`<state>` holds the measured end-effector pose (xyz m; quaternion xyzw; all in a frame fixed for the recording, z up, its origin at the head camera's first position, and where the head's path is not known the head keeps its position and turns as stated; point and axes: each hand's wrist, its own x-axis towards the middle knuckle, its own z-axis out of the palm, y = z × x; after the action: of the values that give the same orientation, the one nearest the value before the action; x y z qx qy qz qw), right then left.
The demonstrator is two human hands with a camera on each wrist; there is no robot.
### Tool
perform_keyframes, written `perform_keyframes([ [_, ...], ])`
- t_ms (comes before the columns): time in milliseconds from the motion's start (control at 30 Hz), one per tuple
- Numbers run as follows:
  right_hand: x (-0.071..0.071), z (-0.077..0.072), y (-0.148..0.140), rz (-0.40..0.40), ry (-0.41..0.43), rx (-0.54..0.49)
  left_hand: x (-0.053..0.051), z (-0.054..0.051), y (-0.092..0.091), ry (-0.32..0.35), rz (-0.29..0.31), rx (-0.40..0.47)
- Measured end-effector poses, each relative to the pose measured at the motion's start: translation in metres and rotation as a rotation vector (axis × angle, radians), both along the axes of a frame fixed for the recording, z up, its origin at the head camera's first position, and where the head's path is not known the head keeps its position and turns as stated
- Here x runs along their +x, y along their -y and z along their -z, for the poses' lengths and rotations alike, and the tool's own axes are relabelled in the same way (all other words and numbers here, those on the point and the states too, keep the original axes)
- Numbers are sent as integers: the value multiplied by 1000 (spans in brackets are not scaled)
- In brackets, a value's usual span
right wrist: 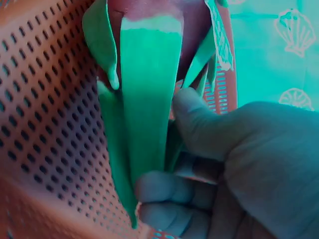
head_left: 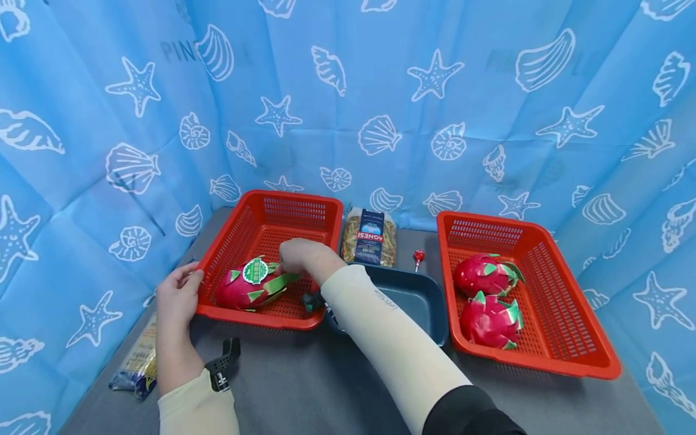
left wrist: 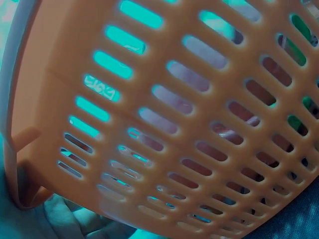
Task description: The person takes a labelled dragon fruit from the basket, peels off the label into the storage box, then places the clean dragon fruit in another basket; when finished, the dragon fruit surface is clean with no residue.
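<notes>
A pink dragon fruit (head_left: 234,291) with green leaf tips and a round green sticker lies in the left red basket (head_left: 260,317). My right hand (head_left: 302,256) reaches into that basket and holds the fruit's leafy end. In the right wrist view, the thumb and fingers of my right hand (right wrist: 249,159) are curled about the long green leaves (right wrist: 149,94). My left hand (head_left: 176,297) grips the same basket at its left front rim. The left wrist view shows the slotted basket wall (left wrist: 55,99), with fingers (left wrist: 65,219) partly hidden beneath the rim.
On the right, another red basket (head_left: 571,370) contains two dragon fruits (head_left: 491,320). Between the baskets sits a dark tray (head_left: 415,296), partly covered by my right arm. Behind it are a pasta bag (head_left: 388,241) and a red lollipop (head_left: 418,256). Another package (head_left: 138,359) lies left.
</notes>
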<state>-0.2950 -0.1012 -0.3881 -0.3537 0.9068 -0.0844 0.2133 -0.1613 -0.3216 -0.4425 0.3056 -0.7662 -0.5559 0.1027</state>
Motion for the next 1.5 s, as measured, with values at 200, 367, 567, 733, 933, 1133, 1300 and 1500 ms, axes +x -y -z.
perform_keyframes([
  [200,-5,-17,-10,-17,9,-6,1,0,-1,-31,2,-13],
  [367,-7,-41,-31,-9,55,-80,1,2,-2,-41,-3,-2],
  [567,-2,-73,-70,-41,47,-168,-1,2,-1,-24,-7,21],
  [733,10,-98,-111,-13,82,-230,-2,3,-2,-18,4,43],
  [933,39,-120,-157,12,123,-283,-1,4,3,-37,-2,50],
  [1133,74,-120,-195,24,166,-310,-1,3,5,-36,-3,31],
  [1300,103,-102,-223,40,198,-343,0,2,5,-27,-7,17],
  [1500,136,-73,-253,38,223,-407,1,3,2,-19,-11,35],
])
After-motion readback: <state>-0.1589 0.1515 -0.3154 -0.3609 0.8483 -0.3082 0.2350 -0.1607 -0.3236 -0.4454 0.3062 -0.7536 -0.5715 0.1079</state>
